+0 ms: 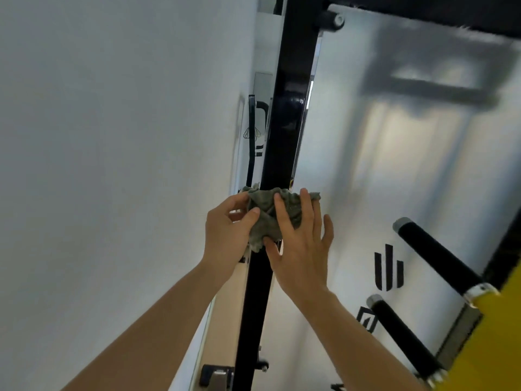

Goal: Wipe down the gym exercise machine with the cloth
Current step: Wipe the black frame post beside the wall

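Head view: grey-green crumpled cloth [270,210] held against the glossy black upright post [287,122] by both hands

The cloth is seen bunched across the front of the post, about halfway up the visible length of this frame member of the gym exercise machine. It is gripped at its near-left edge by the left hand [225,235], whose fingers [239,203] are curled, with the thumb pinched down on the fabric. This grip is judged to be there so that the bundle is not dragged loose. The right hand [301,244] is laid flat over the cloth's right side. Its fingers [307,210] are nearly straight and spread, and nothing is clasped by them; the fabric is only pressed against the metal. The thumb is tucked below the cloth's lower edge. A flat palm is judged to be used here so that pressure is spread across the width of the post.

To the right, a white panel with a black bar logo [389,266] is seen behind the post. Two black foam-covered handles with silver end caps [434,255] project from a yellow block [493,334], well apart from the hands. A plain white wall [112,136] fills the left side.

The wiping of the post is judged to be under way, with the handles not yet reached
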`<state>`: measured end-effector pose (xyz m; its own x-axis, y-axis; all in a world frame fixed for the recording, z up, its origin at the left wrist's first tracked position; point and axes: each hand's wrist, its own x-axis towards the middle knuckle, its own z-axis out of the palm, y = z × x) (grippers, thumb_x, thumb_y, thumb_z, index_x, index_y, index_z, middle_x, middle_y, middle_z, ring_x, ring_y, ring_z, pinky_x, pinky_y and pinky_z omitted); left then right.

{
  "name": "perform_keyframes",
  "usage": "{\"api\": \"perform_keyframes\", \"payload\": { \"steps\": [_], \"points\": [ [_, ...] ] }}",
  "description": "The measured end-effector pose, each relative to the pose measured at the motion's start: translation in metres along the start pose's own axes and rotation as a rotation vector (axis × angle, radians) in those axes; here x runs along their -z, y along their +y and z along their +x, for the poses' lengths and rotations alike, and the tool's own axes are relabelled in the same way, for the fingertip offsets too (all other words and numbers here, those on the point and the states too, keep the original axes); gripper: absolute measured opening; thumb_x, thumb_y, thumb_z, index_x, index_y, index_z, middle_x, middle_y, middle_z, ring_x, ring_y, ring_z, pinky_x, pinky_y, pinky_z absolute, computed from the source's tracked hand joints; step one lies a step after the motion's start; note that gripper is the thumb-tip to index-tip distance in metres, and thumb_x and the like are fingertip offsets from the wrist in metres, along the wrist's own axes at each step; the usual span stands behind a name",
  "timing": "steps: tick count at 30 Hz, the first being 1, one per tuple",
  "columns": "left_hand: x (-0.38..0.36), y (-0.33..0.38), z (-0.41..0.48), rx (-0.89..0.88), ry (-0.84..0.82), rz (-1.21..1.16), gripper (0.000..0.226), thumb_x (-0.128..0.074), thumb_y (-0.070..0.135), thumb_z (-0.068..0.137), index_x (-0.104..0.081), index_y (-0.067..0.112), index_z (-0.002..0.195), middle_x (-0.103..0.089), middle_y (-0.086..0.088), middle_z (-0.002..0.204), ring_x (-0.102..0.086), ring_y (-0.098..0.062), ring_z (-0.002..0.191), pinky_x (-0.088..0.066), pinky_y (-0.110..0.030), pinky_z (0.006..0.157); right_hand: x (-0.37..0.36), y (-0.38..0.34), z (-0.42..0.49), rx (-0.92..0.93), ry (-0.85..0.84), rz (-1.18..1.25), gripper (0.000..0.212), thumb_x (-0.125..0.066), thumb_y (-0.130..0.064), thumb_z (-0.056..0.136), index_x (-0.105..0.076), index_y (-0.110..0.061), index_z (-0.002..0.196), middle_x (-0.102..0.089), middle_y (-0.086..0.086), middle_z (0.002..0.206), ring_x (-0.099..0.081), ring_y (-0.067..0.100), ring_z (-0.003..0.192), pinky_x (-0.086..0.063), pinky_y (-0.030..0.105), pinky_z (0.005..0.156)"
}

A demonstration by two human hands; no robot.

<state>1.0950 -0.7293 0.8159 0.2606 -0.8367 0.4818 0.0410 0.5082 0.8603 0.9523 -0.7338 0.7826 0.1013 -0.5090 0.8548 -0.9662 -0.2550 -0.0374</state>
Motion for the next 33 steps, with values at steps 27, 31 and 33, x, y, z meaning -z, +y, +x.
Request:
{"api": "perform_keyframes", "payload": {
  "steps": [27, 31, 33],
  "points": [
    [-0.077, 0.18, -0.05, 0.256, -0.096, -0.099, 0.022, -0.073, 0.008, 0.091, -0.075, 0.027, 0.102, -0.076, 0.008, 0.099, -0.073, -0.011, 0.094, -0.059, -0.028, 0.083, 0.26, 0.01, 0.059, -0.604, -0.176, 0.806, 0.029, -0.063, -0.002, 0.092, -0.061, -0.03, 0.098, -0.067, -0.002, 0.086, -0.068, 0.018, 0.065, -0.055, 0.026, 0.058],
    [-0.118, 0.191, -0.106, 0.305, -0.218, -0.106, 0.019, -0.073, 0.006, 0.09, -0.075, 0.023, 0.097, -0.076, 0.007, 0.094, -0.075, -0.015, 0.085, -0.062, -0.027, 0.073, 0.311, 0.038, 0.007, -0.602, 0.02, 0.607, 0.046, -0.072, 0.005, 0.083, -0.06, -0.037, 0.095, -0.065, -0.012, 0.087, -0.066, 0.007, 0.07, -0.053, 0.017, 0.057],
    [-0.144, 0.198, -0.131, 0.326, -0.249, -0.102, 0.022, -0.073, 0.006, 0.09, -0.074, 0.027, 0.09, -0.076, 0.008, 0.09, -0.075, -0.019, 0.083, -0.061, -0.028, 0.073, 0.326, 0.057, -0.005, -0.619, 0.133, 0.502, 0.041, -0.074, 0.01, 0.078, -0.063, -0.025, 0.097, -0.063, -0.005, 0.091, -0.063, 0.008, 0.078, -0.053, 0.019, 0.063]
  ]
}}
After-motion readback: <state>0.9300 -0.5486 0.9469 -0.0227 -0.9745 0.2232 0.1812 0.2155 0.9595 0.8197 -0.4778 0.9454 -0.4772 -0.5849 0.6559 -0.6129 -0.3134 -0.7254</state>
